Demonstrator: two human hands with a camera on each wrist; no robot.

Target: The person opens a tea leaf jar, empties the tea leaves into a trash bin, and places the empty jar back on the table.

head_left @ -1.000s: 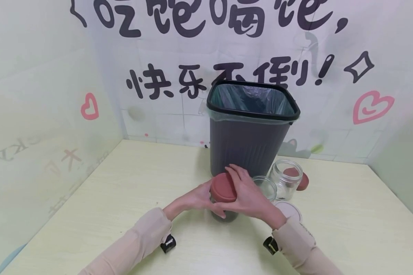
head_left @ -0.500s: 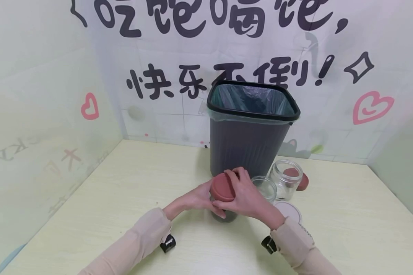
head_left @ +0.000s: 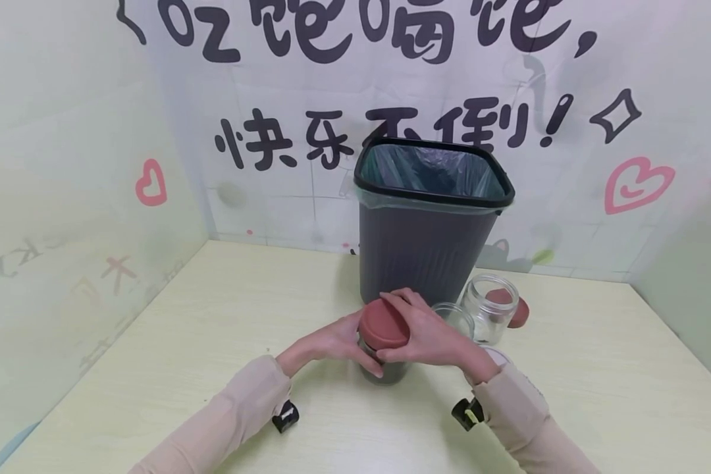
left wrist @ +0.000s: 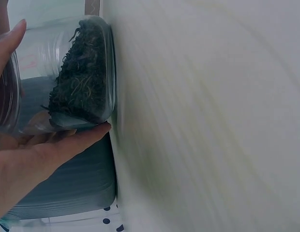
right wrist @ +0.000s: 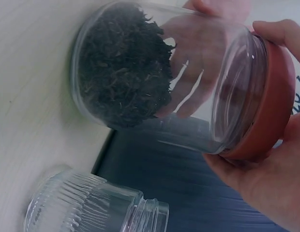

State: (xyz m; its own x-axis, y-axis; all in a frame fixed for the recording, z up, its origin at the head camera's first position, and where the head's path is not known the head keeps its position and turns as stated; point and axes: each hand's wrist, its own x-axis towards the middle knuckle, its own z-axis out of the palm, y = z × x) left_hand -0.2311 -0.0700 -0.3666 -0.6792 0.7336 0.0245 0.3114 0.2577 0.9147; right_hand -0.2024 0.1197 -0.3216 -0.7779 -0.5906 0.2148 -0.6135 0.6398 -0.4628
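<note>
A clear jar point(right wrist: 198, 53), partly filled with dark dried leaves point(right wrist: 123, 72) like loose tea, stands upright on the table before the bin. Its reddish-brown lid point(head_left: 384, 324) sits on the mouth. My left hand point(head_left: 339, 342) holds the jar's body from the left side, thumb in front; in the left wrist view its fingers point(left wrist: 75, 145) lie along the far side of the glass. My right hand point(head_left: 431, 334) grips the lid's rim from the right, thumb in front and fingers at the back, as the right wrist view also shows.
Behind the jar stands a dark lined bin point(head_left: 421, 253). To the right are a low glass jar point(head_left: 455, 319), a taller open glass jar point(head_left: 490, 308) and a reddish lid point(head_left: 518, 315). A pale round lid point(head_left: 498, 356) lies partly behind the right forearm.
My right hand's fingers have shifted round the lid's rim, first drawn in, then spread further over the back again. My left hand keeps its hold, and the jar stays in place.
</note>
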